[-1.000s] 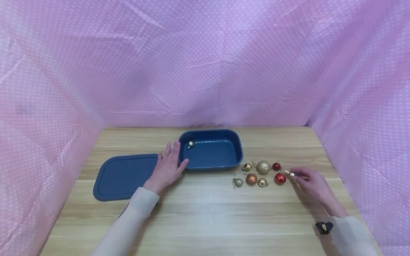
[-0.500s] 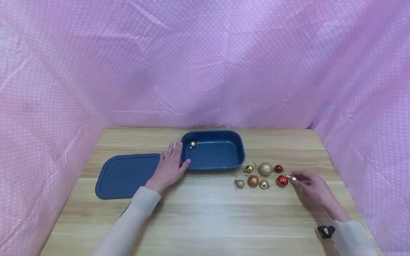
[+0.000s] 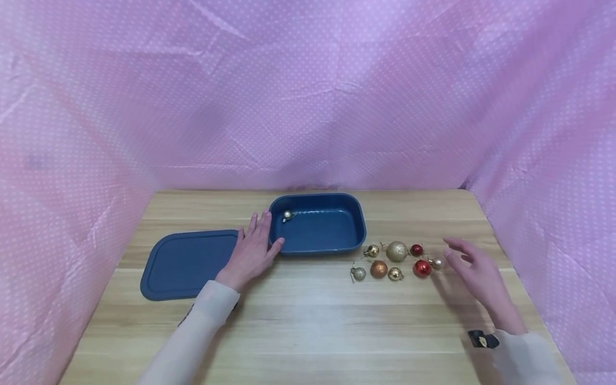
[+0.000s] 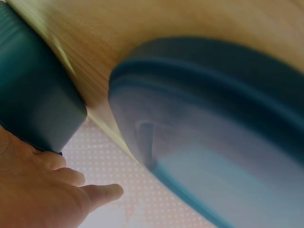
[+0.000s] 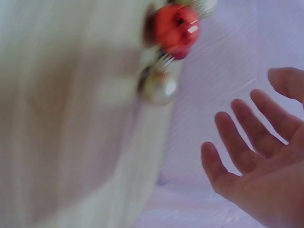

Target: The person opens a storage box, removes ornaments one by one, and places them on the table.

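My left hand point(image 3: 250, 255) rests against the left wall of a dark blue rectangular container point(image 3: 318, 251), its fingers along the rim. Inside, near the left end, lies a small gold ornament point(image 3: 287, 215). My right hand point(image 3: 476, 272) hovers above the table, holding nothing; its fingers spread apart in the right wrist view. Just left of it lies a small pearly champagne ornament point(image 3: 438, 263), which also shows as a blurred pale ball point(image 5: 161, 89) in the right wrist view. Next to that are a shiny red ornament point(image 3: 422, 268) and a smaller dark red one point(image 3: 416, 249).
Several more ornaments lie in the group: a large glittery gold ball point(image 3: 397, 251), a copper ball point(image 3: 378, 269), a silver glitter ball point(image 3: 359, 274) and shiny gold ones point(image 3: 395, 274). A blue lid point(image 3: 192, 264) lies left of the container. Pink dotted cloth point(image 3: 308, 107) surrounds the wooden table.
My right hand has let go of the champagne ornament and lifted slightly away from it. The ornament now lies beside the shiny red one. My left hand has stayed at the container.
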`<state>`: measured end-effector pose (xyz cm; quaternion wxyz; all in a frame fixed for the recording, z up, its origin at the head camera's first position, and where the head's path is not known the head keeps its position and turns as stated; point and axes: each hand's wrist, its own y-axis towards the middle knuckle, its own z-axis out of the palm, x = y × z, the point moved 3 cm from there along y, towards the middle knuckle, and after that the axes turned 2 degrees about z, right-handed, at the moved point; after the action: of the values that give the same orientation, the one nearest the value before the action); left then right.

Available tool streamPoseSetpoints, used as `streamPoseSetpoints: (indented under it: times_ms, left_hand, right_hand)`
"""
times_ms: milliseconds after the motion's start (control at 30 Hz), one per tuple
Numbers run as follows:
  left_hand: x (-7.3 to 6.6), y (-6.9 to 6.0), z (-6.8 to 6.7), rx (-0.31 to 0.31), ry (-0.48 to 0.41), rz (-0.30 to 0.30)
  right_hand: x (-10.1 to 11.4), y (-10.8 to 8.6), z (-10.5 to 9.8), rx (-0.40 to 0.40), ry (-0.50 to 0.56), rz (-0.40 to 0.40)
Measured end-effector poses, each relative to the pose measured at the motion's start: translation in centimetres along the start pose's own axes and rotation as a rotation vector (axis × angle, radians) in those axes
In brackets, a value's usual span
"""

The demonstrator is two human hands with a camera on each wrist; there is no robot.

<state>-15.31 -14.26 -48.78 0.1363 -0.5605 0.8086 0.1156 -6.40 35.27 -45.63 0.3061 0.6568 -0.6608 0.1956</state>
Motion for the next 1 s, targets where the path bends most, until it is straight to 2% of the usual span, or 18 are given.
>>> streamPoseSetpoints:
  times_ms: [167,267,467,633,833,1000]
  left_hand:
    - [0.2,-0.1,0.0,-0.002,0.007,-0.003]
    - [0.2,-0.1,0.1,0.0,0.008,-0.003]
    - [0.2,-0.1,0.1,0.004,-0.002,-0.001]
    - [0.1,-0.1,0.0,0.005,-0.003,-0.004]
    - [-0.1,0.0,0.0,0.011,-0.012,-0.01]
    - [0.0,-0.1,0.1,0.002,-0.006,-0.011]
  right_hand:
    - [3.3,-0.1,0.5,-0.165,0.06,0.034]
    - [4.8,-0.2,0.8,-0.231,0.118,0.038]
    - [7.3,0.1,1.5,-0.319,0.23,-0.102]
    - [9.6,0.7,2.2,-0.322,0.297,-0.193]
    - [12.1,1.7,3.6,-0.32,0.312,-0.33]
    - [13.8,2.6,5.4,-0.274,0.336,-0.405]
